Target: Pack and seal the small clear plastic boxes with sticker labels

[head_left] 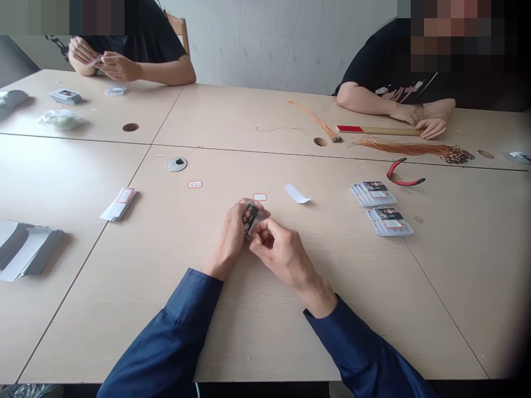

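Observation:
Both my hands meet over the middle of the wooden table (265, 309) around one small dark printed card (250, 217) in a clear sleeve. My left hand (234, 235) grips the card from the left, fingers curled behind it. My right hand (277, 249) pinches its lower right edge with fingers pressed together. A small red-bordered sticker (259, 197) lies on the table just beyond the card. Another red-bordered sticker (194, 184) lies further left, and a white paper strip (296, 193) lies to the right.
Two fanned piles of sleeved cards (372, 193) (389, 221) lie right, red-handled pliers (403, 178) beyond them. Orange cord bundles (415, 148) and a flat wooden stick (377, 130) lie far right. Label sheets (119, 203) and grey sleeves (29, 251) sit left. Two other people sit across.

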